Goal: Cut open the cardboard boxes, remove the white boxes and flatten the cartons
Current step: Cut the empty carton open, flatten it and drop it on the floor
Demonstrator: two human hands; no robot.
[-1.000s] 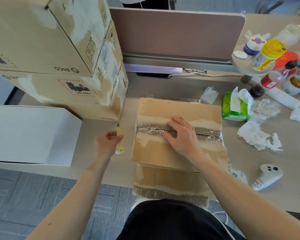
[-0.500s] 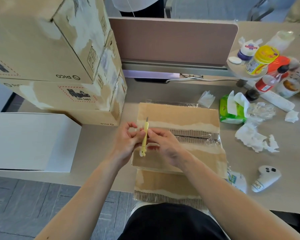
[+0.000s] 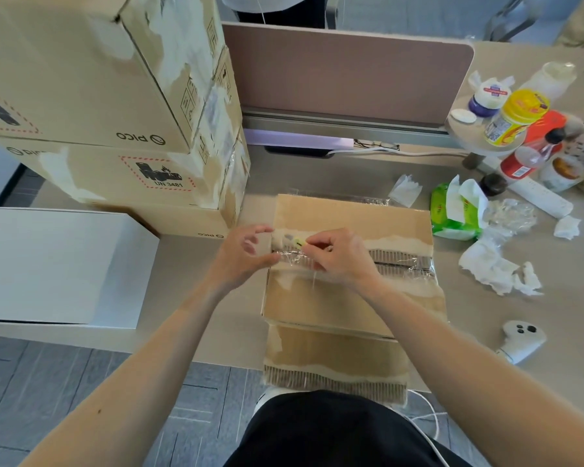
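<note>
A brown cardboard box lies flat on the desk in front of me, its taped seam running left to right across the top. My right hand pinches a small yellow cutter at the left end of that seam; the blade is hidden by my fingers. Beside it at the box's left edge is my left hand, fingers loosely curled and thumb touching the tape. One white box sits at the desk's left end.
Stacked brown cartons tower at the back left. Right of the box lie a green tissue pack, crumpled tissues and a white controller. Bottles and jars crowd the back right. A desk divider stands behind.
The cutter passed from my left hand, through both hands, into my right. Both hands then moved up to the left end of the taped seam.
</note>
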